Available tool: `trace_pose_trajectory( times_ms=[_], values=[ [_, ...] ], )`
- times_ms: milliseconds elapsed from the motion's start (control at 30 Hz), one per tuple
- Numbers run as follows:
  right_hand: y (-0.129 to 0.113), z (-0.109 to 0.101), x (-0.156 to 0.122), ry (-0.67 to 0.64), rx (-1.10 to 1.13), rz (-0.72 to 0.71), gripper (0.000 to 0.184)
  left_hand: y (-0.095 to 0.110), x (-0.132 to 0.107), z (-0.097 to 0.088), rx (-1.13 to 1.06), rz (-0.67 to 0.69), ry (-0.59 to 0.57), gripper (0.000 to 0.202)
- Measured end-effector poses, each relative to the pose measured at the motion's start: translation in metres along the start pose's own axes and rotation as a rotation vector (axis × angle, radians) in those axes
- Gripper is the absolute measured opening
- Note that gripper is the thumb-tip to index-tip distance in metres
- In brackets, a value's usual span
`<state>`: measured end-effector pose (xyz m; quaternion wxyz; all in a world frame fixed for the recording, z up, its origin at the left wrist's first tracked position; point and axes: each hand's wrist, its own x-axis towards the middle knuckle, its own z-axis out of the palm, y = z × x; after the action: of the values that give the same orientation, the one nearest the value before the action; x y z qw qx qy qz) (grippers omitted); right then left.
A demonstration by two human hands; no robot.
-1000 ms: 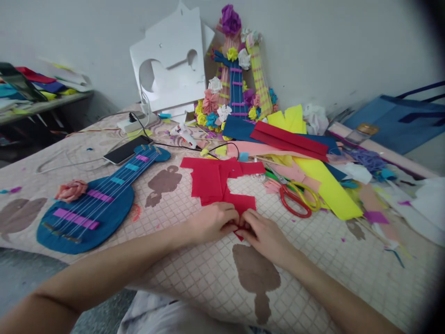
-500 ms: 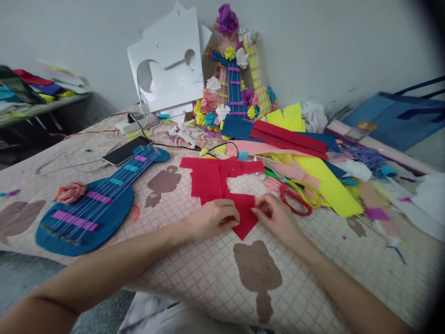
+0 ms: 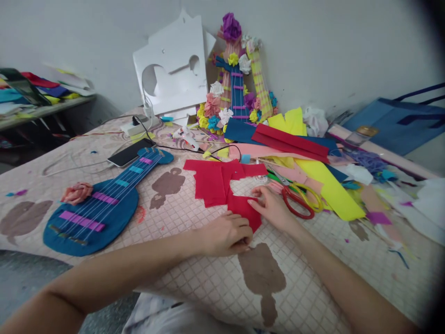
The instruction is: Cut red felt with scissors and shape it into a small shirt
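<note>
A small red felt piece [image 3: 243, 209] lies on the checked cloth in front of me, at the near end of a bigger cut sheet of red felt [image 3: 209, 178]. My left hand [image 3: 227, 235] is curled, its fingertips pinching the near corner of the small piece. My right hand [image 3: 274, 209] is closed too, thumb and fingers pinching the piece's right edge. Just right of that hand lie red-handled scissors [image 3: 296, 203] and yellow-handled scissors [image 3: 314, 197].
A blue felt guitar [image 3: 97, 208] with a pink rose [image 3: 76, 192] lies at the left, a phone [image 3: 130, 153] at its neck. Flowered guitars [image 3: 238, 83] and a white cut-out board [image 3: 174, 74] lean on the wall. Felt sheets [image 3: 327, 181] and scraps pile at the right.
My hands have come apart: the right one slid up and right along the red piece's edge, the left one drew nearer to me at the piece's corner. The folded piece now lies more spread.
</note>
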<state>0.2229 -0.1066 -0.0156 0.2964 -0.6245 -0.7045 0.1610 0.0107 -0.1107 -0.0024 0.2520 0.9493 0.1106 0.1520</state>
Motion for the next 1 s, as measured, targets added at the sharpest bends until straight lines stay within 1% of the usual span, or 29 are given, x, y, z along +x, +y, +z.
trace_pose_trajectory(
  times_ms=[33, 100, 167, 233, 300, 400, 500, 567, 633, 700, 767, 800, 867, 900, 933, 967, 1000],
  values=[
    [0.000, 0.000, 0.002, -0.021, -0.012, 0.013, 0.023, 0.000, 0.000, -0.001, -0.026, -0.026, 0.047, 0.008],
    [0.001, -0.001, 0.005, -0.073, -0.001, 0.072, 0.020, -0.001, 0.001, -0.006, -0.076, -0.129, 0.211, 0.005],
    [0.001, -0.002, 0.007, -0.133, 0.058, 0.108, 0.018, -0.006, 0.002, -0.011, -0.116, -0.241, 0.407, 0.008],
    [0.001, -0.005, 0.006, -0.178, 0.148, 0.099, 0.017, -0.013, 0.003, -0.014, -0.158, -0.313, 0.539, 0.013],
    [-0.002, -0.009, 0.003, -0.189, 0.267, 0.090, 0.018, -0.021, 0.003, -0.017, -0.222, -0.373, 0.598, 0.019],
    [-0.010, -0.016, -0.004, -0.187, 0.513, 0.188, 0.022, -0.028, 0.002, -0.017, -0.349, -0.451, 0.630, 0.028],
    [-0.020, -0.019, -0.011, -0.142, 0.762, 0.315, 0.027, -0.029, 0.001, -0.015, -0.504, -0.479, 0.589, 0.041],
    [-0.024, -0.019, -0.014, -0.086, 0.878, 0.358, 0.028, -0.029, 0.000, -0.013, -0.633, -0.507, 0.534, 0.049],
    [-0.025, -0.020, -0.016, -0.060, 0.956, 0.342, 0.026, -0.030, 0.000, -0.013, -0.760, -0.539, 0.483, 0.050],
    [-0.024, -0.021, -0.017, -0.076, 1.007, 0.260, 0.021, -0.033, 0.000, -0.014, -0.852, -0.542, 0.429, 0.041],
    [-0.023, -0.025, -0.019, -0.149, 1.034, 0.174, 0.016, -0.036, -0.001, -0.017, -0.901, -0.517, 0.337, 0.031],
    [-0.023, -0.027, -0.020, -0.201, 1.038, 0.151, 0.018, -0.037, -0.002, -0.019, -0.916, -0.500, 0.275, 0.028],
    [-0.025, -0.029, -0.022, -0.327, 1.025, 0.127, 0.036, -0.038, -0.004, -0.022, -0.950, -0.479, 0.145, 0.027],
    [-0.026, -0.030, -0.023, -0.393, 1.004, 0.115, 0.046, -0.038, -0.004, -0.023, -0.972, -0.475, 0.099, 0.027],
    [-0.027, -0.031, -0.024, -0.441, 0.966, 0.097, 0.051, -0.037, -0.004, -0.023, -0.996, -0.472, 0.071, 0.027],
    [-0.028, -0.031, -0.025, -0.466, 0.911, 0.076, 0.049, -0.037, -0.004, -0.024, -1.024, -0.471, 0.058, 0.027],
    [-0.029, -0.030, -0.025, -0.469, 0.844, 0.060, 0.039, -0.037, -0.004, -0.024, -1.049, -0.472, 0.062, 0.028]
  ],
)
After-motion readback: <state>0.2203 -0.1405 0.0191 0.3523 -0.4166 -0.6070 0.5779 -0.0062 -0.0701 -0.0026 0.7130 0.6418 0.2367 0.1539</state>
